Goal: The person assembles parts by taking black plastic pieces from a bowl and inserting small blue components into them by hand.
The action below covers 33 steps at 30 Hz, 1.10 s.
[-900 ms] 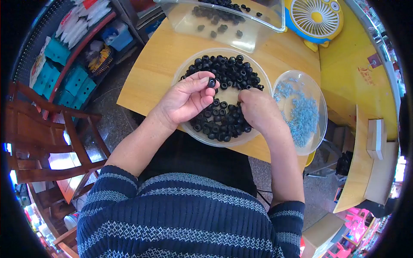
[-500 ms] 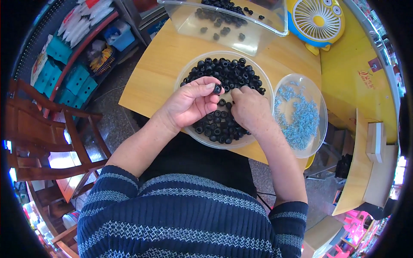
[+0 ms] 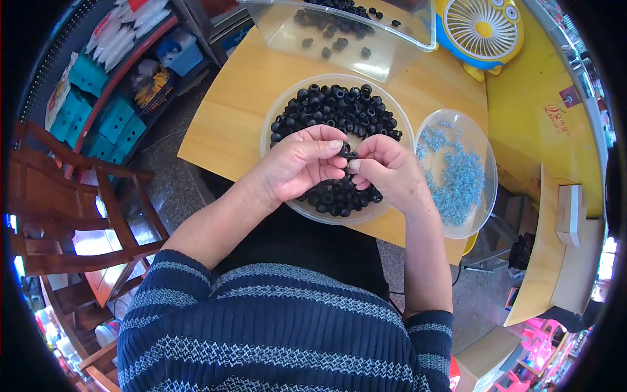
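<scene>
Over a round clear tub [image 3: 267, 134] full of small black ring-shaped pieces [image 3: 339, 104], my two hands meet. My left hand [image 3: 304, 163] pinches one black ring-shaped piece [image 3: 344, 151] between thumb and fingertips. Close against it, my right hand [image 3: 390, 171] has its thumb and forefinger pressed together at another small dark piece [image 3: 353, 157], partly hidden by the fingers. Right of the tub, a shallow clear dish [image 3: 491, 196] holds many tiny pale-blue pieces [image 3: 460, 179].
A clear bin [image 3: 392, 62] with more black pieces stands at the table's far side. Beside it is a yellow and blue fan [image 3: 483, 29]. A wooden chair [image 3: 72, 215] and shelves with teal boxes [image 3: 88, 73] are on the left; cardboard [image 3: 555, 261] leans at right.
My right hand has come up from among the black pieces to the left hand, bringing a small dark piece. My left hand has shifted slightly right and down, still pinching its piece.
</scene>
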### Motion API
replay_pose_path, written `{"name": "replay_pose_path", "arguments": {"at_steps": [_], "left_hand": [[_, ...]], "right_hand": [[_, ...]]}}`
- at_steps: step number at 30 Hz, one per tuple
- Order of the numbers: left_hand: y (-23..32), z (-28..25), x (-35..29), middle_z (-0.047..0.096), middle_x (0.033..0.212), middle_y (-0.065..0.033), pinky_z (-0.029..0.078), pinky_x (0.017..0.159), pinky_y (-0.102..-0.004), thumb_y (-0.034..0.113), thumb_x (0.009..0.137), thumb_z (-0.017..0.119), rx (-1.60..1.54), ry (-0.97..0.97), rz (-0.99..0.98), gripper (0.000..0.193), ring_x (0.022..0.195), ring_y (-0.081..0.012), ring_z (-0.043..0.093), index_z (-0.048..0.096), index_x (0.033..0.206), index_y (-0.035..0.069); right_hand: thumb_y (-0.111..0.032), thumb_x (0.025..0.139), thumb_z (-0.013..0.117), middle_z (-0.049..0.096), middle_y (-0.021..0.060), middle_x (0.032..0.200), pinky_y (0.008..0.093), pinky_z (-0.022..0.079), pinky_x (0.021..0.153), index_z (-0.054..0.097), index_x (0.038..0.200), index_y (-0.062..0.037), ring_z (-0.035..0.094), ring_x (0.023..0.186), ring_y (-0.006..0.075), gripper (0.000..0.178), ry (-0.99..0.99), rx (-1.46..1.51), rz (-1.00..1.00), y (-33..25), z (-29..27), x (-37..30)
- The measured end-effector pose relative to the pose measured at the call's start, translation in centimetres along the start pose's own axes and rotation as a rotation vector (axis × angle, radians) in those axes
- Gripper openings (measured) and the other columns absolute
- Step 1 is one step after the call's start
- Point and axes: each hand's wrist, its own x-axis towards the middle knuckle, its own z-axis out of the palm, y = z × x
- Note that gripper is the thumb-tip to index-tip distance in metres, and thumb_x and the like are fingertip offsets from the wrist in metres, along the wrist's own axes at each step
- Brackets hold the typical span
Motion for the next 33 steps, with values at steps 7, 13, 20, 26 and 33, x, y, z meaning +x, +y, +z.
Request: {"name": "replay_pose_path", "arguments": {"at_steps": [7,13,20,26,33], "left_hand": [[-0.2,0.0,-0.1,0.058,0.077,-0.0083,0.052,0.061,-0.0267,0.005,0.079,0.052,-0.003,0.003,-0.012,0.011,0.067,-0.0154,0.059,0.052,0.090,0.003],[-0.2,-0.1,-0.1,0.058,0.077,-0.0086,0.052,0.062,-0.0273,0.005,0.079,0.052,-0.031,0.025,-0.001,0.011,0.067,-0.0158,0.059,0.052,0.089,0.003],[-0.3,0.1,-0.1,0.058,0.076,-0.0076,0.052,0.061,-0.0274,0.005,0.078,0.053,-0.005,0.028,-0.003,0.010,0.067,-0.0155,0.059,0.053,0.088,0.004],[-0.5,0.3,-0.1,0.058,0.075,-0.0071,0.052,0.061,-0.0267,0.005,0.078,0.054,0.079,0.025,0.016,0.009,0.066,-0.0148,0.059,0.053,0.086,0.003],[-0.7,0.3,-0.1,0.058,0.076,-0.0075,0.051,0.064,-0.0274,0.005,0.076,0.055,0.124,0.020,0.046,0.009,0.065,-0.0148,0.059,0.053,0.086,0.003]], "right_hand": [[-0.005,0.076,0.053,0.056,0.0043,0.072,0.0213,0.047,0.057,0.051,0.083,-0.0005,0.056,0.062,0.0101,0.008,0.067,0.212,-0.090,0.9,0.9,0.0],[-0.005,0.079,0.050,0.057,0.0060,0.071,0.0226,0.048,0.053,0.052,0.090,-0.0024,0.055,0.058,0.0113,0.011,0.033,0.471,-0.070,1.9,0.5,-0.1],[-0.009,0.081,0.049,0.057,0.0061,0.067,0.0235,0.046,0.045,0.051,0.083,-0.0043,0.054,0.051,0.0116,0.006,-0.009,0.687,-0.038,2.2,0.2,-0.1],[-0.010,0.081,0.049,0.057,0.0056,0.065,0.0224,0.046,0.043,0.051,0.080,-0.0046,0.054,0.050,0.0107,0.006,-0.007,0.618,-0.003,1.7,0.9,-0.2],[-0.011,0.081,0.050,0.057,0.0052,0.063,0.0215,0.046,0.043,0.051,0.080,-0.0055,0.054,0.049,0.0098,0.006,0.091,0.549,0.014,1.3,1.6,-0.6]]}}
